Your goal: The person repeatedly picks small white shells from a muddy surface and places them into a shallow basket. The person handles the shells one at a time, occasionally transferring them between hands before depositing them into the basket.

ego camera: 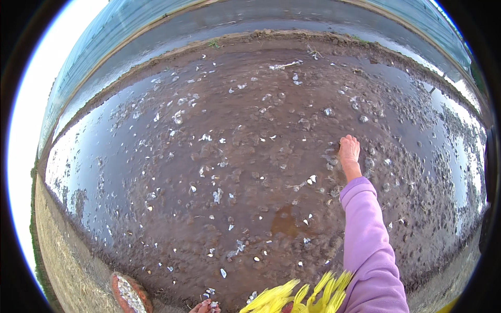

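Note:
My right hand (349,152), at the end of a purple sleeve (366,231), reaches forward over the wet mud (250,164). Its fingers are bunched and point down at the soil. Whatever lies under the fingertips is hidden. At the bottom edge my left hand (203,307) shows only in part, curled around whitish garlic cloves (213,304). To its left stands a reddish container (146,295) with many pale garlic cloves (130,296) in it. Single cloves (256,259) and papery skins (217,195) lie scattered over the mud.
Yellow fringe (313,291) hangs at the bottom, beside my right sleeve. Shallow water (90,152) covers the plot's sides. A low earth ridge (270,35) borders the far side, with flooded ground (250,15) and plastic sheeting (117,23) beyond. Dry straw-strewn ground (64,250) lies left.

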### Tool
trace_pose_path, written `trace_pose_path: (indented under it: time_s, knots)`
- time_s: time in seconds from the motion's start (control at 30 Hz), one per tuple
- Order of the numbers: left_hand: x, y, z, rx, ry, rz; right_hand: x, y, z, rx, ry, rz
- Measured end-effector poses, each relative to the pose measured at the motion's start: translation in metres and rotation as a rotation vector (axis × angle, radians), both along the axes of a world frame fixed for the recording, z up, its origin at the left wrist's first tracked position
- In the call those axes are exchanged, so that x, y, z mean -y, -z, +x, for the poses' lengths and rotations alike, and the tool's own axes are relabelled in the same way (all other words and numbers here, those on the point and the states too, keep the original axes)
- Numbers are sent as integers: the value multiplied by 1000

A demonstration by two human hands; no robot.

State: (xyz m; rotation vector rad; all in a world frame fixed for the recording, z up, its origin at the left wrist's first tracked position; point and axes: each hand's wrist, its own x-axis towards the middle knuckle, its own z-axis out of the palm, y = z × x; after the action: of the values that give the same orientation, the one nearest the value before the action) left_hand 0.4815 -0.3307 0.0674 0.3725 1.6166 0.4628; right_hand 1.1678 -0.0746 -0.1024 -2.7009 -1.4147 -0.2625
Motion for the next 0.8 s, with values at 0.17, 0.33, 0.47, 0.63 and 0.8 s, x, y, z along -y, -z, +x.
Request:
trace_pose_path:
  time_s: [0.17,0.33,0.47,0.63,0.8]
  knots:
    - [-18,-5,-33,-119,-57,65,9,-8,-5,-120,53,21]
    - [-57,-78,-115,-298,341,33,78,-13,-32,-293,24,515]
    - [-75,-98,-207,-569,619,-93,159,-37,-75,-512,-36,583]
    - [-39,-17,-322,-1000,555,149,241,-78,-111,-731,-12,608]
    - [-2,34,-378,-559,-434,331,314,-156,-89,-142,-97,374]
